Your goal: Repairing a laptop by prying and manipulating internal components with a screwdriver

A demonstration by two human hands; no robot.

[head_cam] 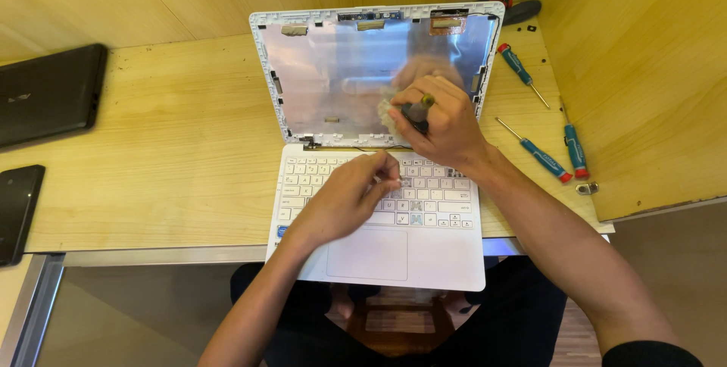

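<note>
Black-handled screwdriver (417, 112) stands roughly upright, right hand (443, 123) clenched around it, left hand (344, 199) loose on keyboard (447, 196)

Your hands sit over the open laptop (379, 185) on the surface (174, 147).

Your left hand (344, 200) rests on the keyboard (447, 200); your right hand (443, 121) is just behind it, at the hinge, around a tool handle (418, 112), with the bare lid shell (341, 64) behind that. To the right of your right hand lie three screwdrivers (541, 159), near one another. Well left of your left hand lie a closed laptop (49, 94) and, nearer you, a phone (19, 212).
</note>
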